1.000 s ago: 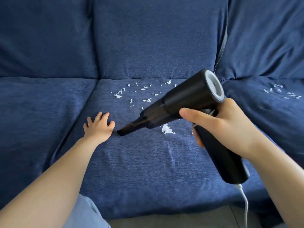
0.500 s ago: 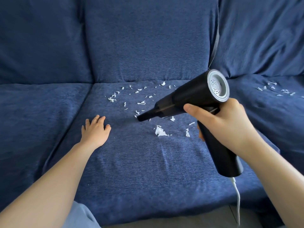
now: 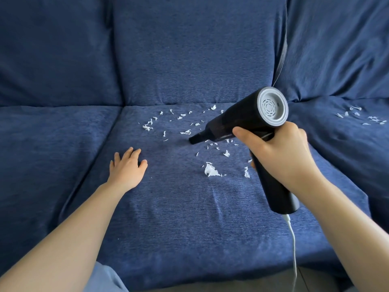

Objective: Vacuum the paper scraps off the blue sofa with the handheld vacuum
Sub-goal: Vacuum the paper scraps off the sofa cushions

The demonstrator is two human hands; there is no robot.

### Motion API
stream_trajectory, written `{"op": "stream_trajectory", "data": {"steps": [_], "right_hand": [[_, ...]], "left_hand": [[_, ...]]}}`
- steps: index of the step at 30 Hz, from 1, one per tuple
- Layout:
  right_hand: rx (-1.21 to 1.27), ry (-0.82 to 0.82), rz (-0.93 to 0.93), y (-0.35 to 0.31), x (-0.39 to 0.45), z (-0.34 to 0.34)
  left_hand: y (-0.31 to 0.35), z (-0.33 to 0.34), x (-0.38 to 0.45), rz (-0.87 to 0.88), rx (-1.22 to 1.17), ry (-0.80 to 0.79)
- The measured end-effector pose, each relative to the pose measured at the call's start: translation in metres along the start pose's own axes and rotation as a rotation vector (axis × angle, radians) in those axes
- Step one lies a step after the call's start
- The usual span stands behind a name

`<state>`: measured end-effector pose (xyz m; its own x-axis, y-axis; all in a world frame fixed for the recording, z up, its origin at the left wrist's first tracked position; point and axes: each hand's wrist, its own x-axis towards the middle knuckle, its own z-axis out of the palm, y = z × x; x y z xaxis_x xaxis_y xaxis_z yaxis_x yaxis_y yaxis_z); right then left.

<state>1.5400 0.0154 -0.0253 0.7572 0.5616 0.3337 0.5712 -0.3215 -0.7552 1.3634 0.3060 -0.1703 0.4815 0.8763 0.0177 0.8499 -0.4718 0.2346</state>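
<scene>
Swinging away from the left hand point(image 3: 128, 168), the vacuum point(image 3: 248, 121) has carried its nozzle back among the paper scraps point(image 3: 210, 170) on the middle seat of the sofa point(image 3: 179, 218). Right hand point(image 3: 277, 152) grips the handle; left lies flat, fingers spread, holding nothing. Most scraps remain, more on the right cushion point(image 3: 336, 140), so I judge the sweep is barely begun.

Open seat cushion point(image 3: 189, 218) lies between the arms — only the flat left hand point(image 3: 126, 168) blocks its left side.
</scene>
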Motion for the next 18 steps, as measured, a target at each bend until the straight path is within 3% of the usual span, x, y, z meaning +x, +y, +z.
{"op": "stream_trajectory", "data": {"steps": [12,18], "right_hand": [[0.202,-0.387,-0.066,-0.019,-0.019,-0.021],[0.097,-0.358,-0.091,-0.025,-0.028,-0.024]], "left_hand": [[-0.006,-0.003,-0.001,0.014,-0.077,-0.002],[-0.007,-0.004,-0.002,0.013,-0.087,0.002]]}}
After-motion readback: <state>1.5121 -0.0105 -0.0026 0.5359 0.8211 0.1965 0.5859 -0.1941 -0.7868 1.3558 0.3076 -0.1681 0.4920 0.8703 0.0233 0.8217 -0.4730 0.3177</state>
